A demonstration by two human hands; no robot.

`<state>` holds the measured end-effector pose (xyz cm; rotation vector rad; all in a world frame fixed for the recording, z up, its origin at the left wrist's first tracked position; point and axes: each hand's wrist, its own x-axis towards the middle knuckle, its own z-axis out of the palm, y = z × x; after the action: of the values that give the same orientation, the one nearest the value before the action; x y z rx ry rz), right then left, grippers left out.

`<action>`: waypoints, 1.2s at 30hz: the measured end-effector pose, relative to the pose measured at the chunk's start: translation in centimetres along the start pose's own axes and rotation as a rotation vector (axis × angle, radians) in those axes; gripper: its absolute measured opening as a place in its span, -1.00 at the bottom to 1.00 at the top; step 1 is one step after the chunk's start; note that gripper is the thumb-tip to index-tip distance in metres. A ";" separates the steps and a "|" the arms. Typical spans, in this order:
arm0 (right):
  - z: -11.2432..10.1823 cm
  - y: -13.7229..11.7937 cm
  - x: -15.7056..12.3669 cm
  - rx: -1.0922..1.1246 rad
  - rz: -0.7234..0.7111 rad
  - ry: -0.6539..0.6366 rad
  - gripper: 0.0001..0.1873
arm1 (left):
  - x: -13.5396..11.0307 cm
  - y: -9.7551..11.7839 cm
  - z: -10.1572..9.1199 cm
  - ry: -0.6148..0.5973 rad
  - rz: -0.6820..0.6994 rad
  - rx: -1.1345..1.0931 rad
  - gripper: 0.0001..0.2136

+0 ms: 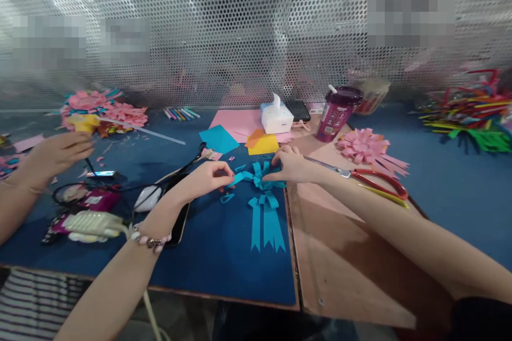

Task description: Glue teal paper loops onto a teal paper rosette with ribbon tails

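A blue paper bow (262, 182) made of several loops lies on the blue table, with notched tails (267, 229) spread below it toward the front edge. My left hand (208, 180) is closed in a pinch on a blue paper strip (242, 177) at the left side of the bow. From the right, my right hand (296, 165) holds the upper right of the bow between thumb and fingers; part of the bow is hidden there. A small loose blue paper loop (227, 199) lies just below my left fingertips.
Scissors (376, 178) and a pink paper flower (364, 146) lie to the right. Behind stand a tissue box (277, 118) and a purple cup (338, 114). At left, a co-worker's hand (66, 152) holds a yellow glue gun (84, 122); cables and a phone (180, 218) lie nearer.
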<state>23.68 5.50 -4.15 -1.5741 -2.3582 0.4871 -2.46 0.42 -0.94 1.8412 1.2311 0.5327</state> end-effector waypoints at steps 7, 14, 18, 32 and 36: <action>0.5 -0.7 -0.1 0.101 0.021 0.032 -0.71 | 0.1 0.2 1.0 -0.077 -0.072 -0.059 -0.87; 0.0 -0.2 0.6 0.420 -0.059 0.042 -0.73 | 0.4 -0.7 1.5 0.029 -0.128 -0.202 -0.85; 0.0 0.2 0.7 0.612 -0.052 0.037 -0.67 | 0.8 -1.2 1.7 0.132 -0.108 -0.310 -0.83; 1.7 -0.3 0.5 0.773 -0.098 0.090 -0.68 | 1.1 -1.0 1.9 0.173 -0.062 -0.398 -0.81; 1.8 -0.3 0.5 0.756 -0.109 0.093 -0.68 | 1.0 -0.9 1.9 0.162 -0.062 -0.406 -0.82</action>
<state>22.53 5.58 -5.60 -1.0744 -1.8342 1.0876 -1.15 0.74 -2.89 1.4363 1.1791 0.8430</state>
